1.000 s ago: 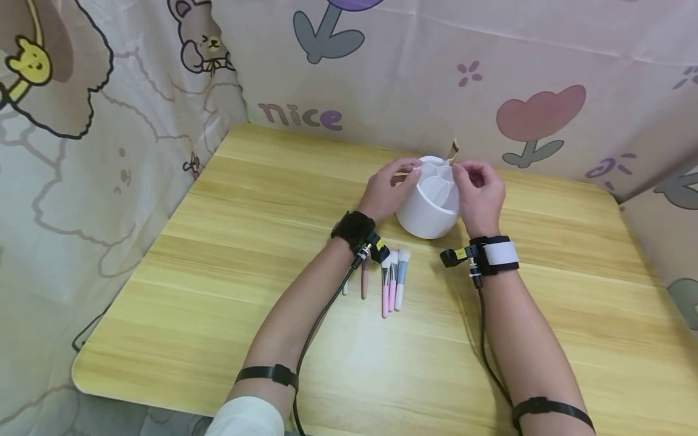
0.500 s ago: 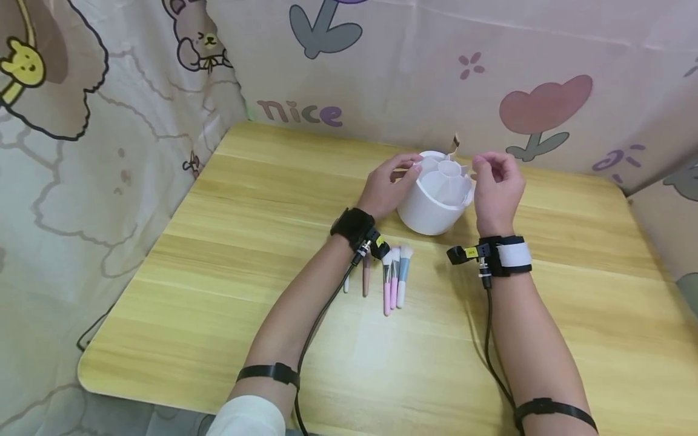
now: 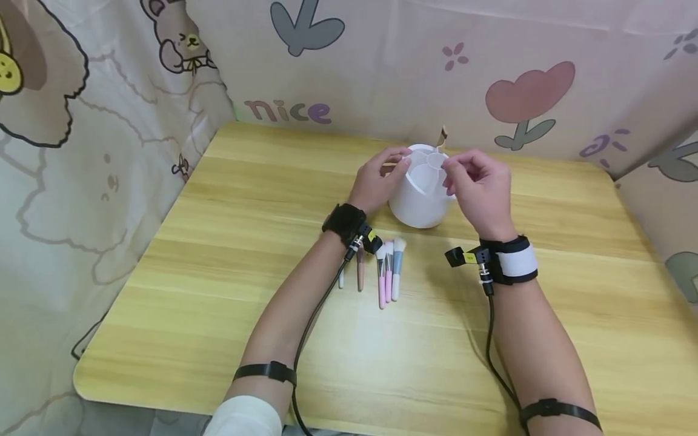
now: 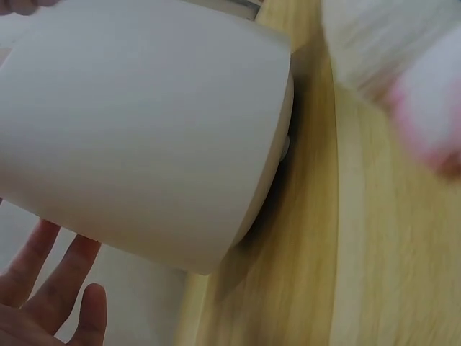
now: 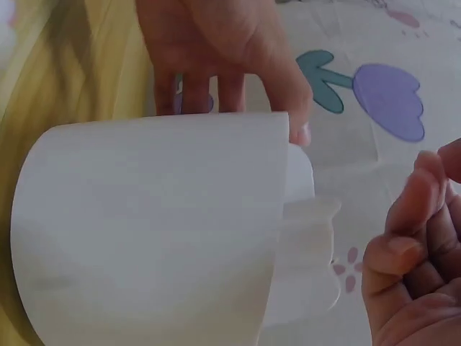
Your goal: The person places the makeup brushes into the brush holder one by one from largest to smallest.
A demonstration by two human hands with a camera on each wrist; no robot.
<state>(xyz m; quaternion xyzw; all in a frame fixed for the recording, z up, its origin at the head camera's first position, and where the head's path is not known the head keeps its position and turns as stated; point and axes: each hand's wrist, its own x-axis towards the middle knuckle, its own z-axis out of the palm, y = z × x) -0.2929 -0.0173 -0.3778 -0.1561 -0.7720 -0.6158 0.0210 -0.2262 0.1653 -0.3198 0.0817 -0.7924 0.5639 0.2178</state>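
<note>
White cup (image 3: 417, 204) w/ 1 brush (image 3: 442, 138); L hand (image 3: 376, 180) grips it, R hand (image 3: 485, 192) loosely curled.

Wood-grain table (image 3: 191, 290), 3 brushes (image 3: 389, 278) side by side, 2 partly hidden brushes (image 3: 360, 272), white holder (image 3: 418, 206) beyond

White holder (image 4: 144, 137) cropped in left-wrist view | brush bristles (image 4: 382, 40) blurred there | my right fingers (image 5: 410, 205) cropped in right-wrist view

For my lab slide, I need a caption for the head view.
Left hand grips a white divided holder, right hand by its rim; brushes lie on the table.
</note>
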